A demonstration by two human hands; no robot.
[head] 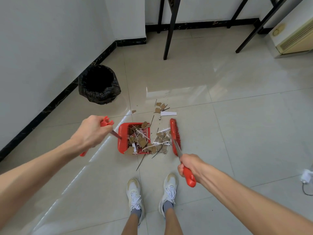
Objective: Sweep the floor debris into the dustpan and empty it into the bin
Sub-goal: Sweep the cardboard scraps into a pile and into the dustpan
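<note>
A red dustpan (122, 133) rests on the tiled floor, its mouth facing right, holding brown cardboard scraps and white paper strips. My left hand (91, 133) grips the red top of its long handle. My right hand (188, 164) grips the red handle of a red broom (175, 136), whose bristles touch the floor just right of the dustpan's mouth. Loose debris (161, 141) lies between the broom and the dustpan. More scraps (160, 108) and a white paper strip (168, 113) lie farther away. The bin (99, 83), lined with a black bag, stands by the left wall.
Black table legs (170, 28) stand at the back. A cream appliance (294, 38) sits at the far right. A white plug with cable (306, 178) lies on the floor at the right edge. My feet in white shoes (152, 194) stand below the dustpan.
</note>
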